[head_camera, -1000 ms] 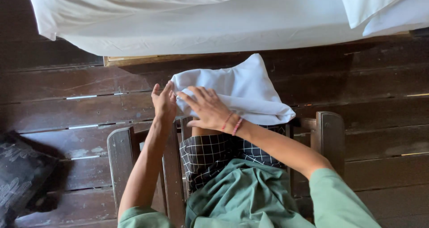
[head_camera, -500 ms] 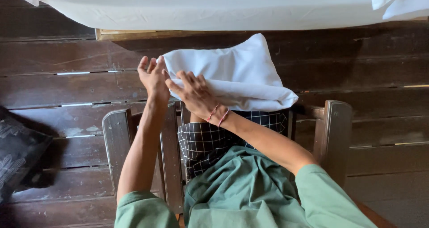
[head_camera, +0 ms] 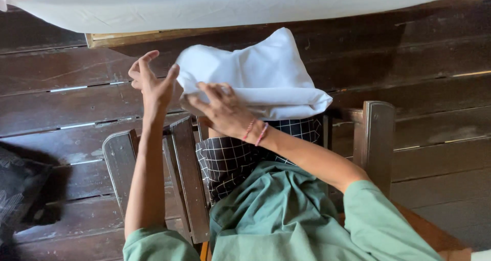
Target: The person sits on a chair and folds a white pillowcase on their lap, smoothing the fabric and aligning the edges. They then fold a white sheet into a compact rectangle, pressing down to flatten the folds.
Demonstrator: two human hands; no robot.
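Since half a second ago, the left hand [head_camera: 149, 83] has lifted from the white pillow [head_camera: 255, 71], its fingers now spread, only a fingertip touching the soft cotton corner. The right hand [head_camera: 221, 111] pinches the wrinkled cloth edge. This puffy pillow lies over the dark wooden chair [head_camera: 377, 133] and the checked cloth [head_camera: 230, 158].

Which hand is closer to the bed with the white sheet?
The left hand. It is raised at the white pillowcase's left corner, just below the bed. The right hand sits lower, on the pillowcase's near edge, farther from the bed.
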